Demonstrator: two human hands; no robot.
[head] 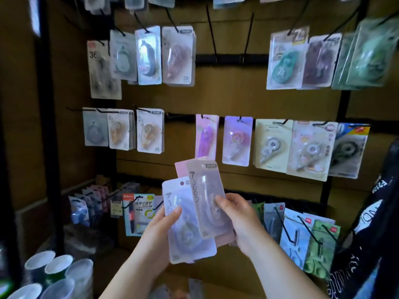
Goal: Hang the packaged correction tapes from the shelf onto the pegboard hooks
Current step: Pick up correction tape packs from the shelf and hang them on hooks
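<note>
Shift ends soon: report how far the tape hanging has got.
Done: many packages already hang on the pegboard hooks. In hand: the left hand and right hand hold several Moon packs, none hooked yet. Left: hang those; two bare hooks stand in the top row.

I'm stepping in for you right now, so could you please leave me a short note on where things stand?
Left hand: grips the lavender pack, thumb on its front.
Right hand: grips the grey pack, which overlaps the lavender one; a pink pack sits behind both.
Done: the pegboard already carries many hung packs.
Left: none of the held packs is on a hook yet; two bare hooks stand in the upper row, centre.
</note>
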